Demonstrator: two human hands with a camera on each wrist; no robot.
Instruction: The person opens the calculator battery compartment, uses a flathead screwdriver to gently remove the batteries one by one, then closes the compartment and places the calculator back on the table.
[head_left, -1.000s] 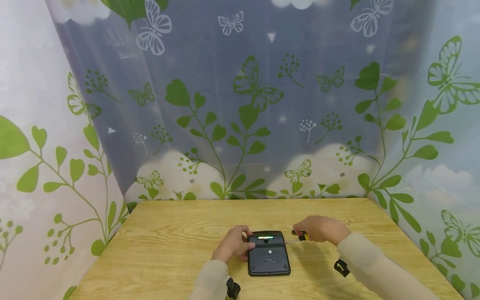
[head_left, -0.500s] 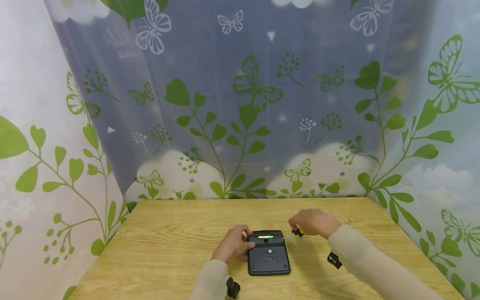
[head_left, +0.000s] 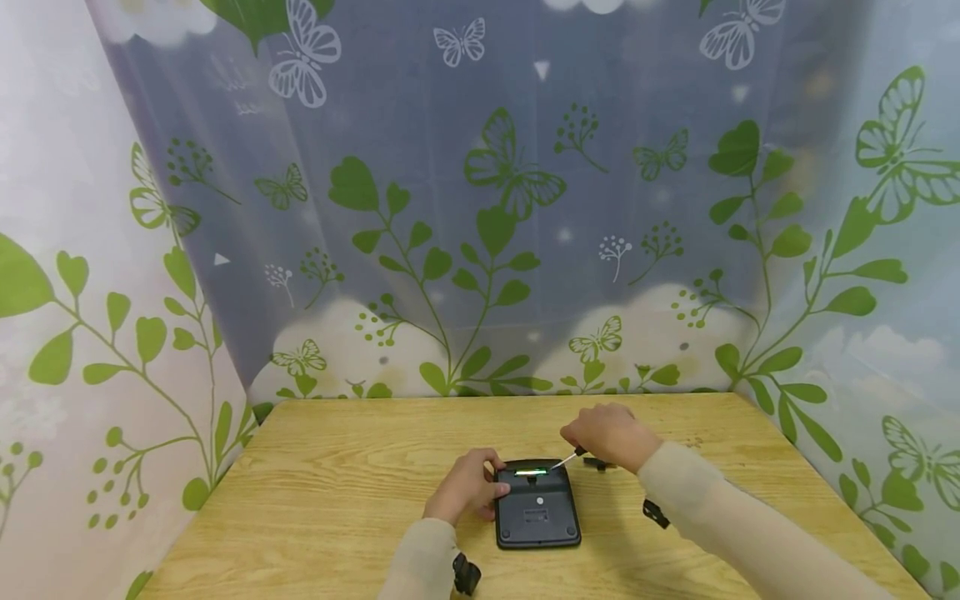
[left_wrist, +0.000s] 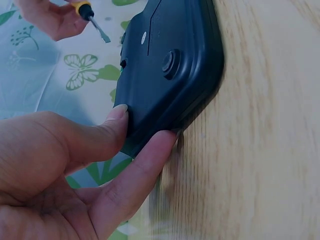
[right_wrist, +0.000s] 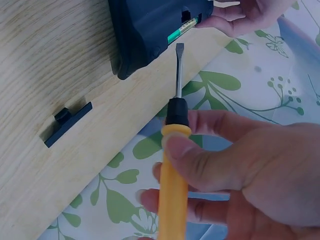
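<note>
Left hand point(head_left: 461, 487) and screwdriver point(head_left: 567, 459) at a face-down black device point(head_left: 538, 529).
Head view: the device is on a wooden table point(head_left: 352, 467) at five o'clock, a small black cover point(head_left: 598, 463) at its two. Left wrist view: thumb and finger pinch the device's corner; the screwdriver is at its ten. Right wrist view: the right hand point(right_wrist: 255, 170) grasps the yellow handle point(right_wrist: 173, 190), tip toward twelve, near a green battery point(right_wrist: 181, 32).

We can't read the tiny label point(head_left: 536, 516) on the black device point(head_left: 552, 503); wrist views crop the device, the right one also the screwdriver point(right_wrist: 176, 129).
</note>
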